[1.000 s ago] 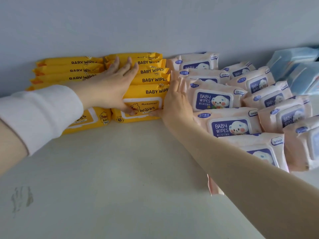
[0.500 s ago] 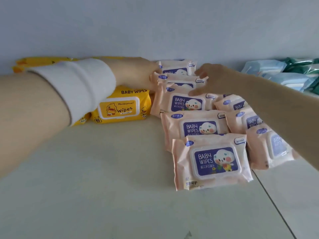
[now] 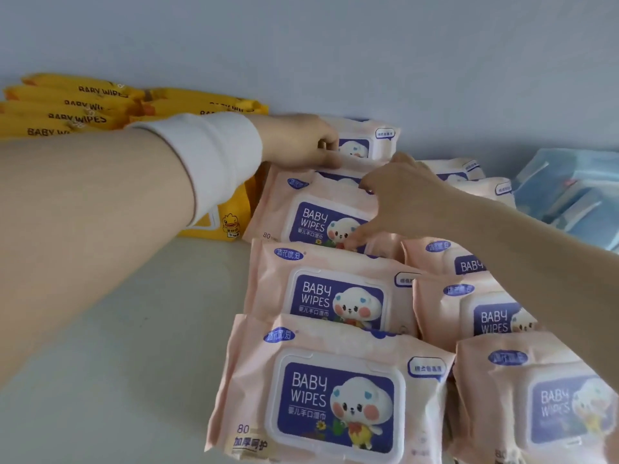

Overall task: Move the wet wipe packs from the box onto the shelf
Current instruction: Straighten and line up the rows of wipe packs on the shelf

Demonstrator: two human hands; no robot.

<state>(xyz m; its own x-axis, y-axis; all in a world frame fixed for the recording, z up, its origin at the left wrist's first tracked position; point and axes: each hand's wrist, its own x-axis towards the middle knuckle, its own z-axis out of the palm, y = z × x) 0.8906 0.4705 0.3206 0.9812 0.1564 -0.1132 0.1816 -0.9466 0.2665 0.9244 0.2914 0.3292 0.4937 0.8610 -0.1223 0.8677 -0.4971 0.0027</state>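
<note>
Pink baby wipe packs stand in two overlapping rows on the white shelf, the nearest one at the front. My left hand, with a white sleeve cuff, reaches across and grips the left edge of the rearmost pink pack. My right hand lies over the pink pack just in front of it, fingers curled over its top edge and thumb pressed on its lid. No box is in view.
Yellow baby wipe packs are stacked at the back left against the pale wall. Pale blue packs lie at the far right. Bare shelf surface stretches along the left and front left.
My left hand left the yellow packs and moved right to the rearmost pink pack. My right hand shifted onto the pack in front of it. The view has moved closer to the pink rows.
</note>
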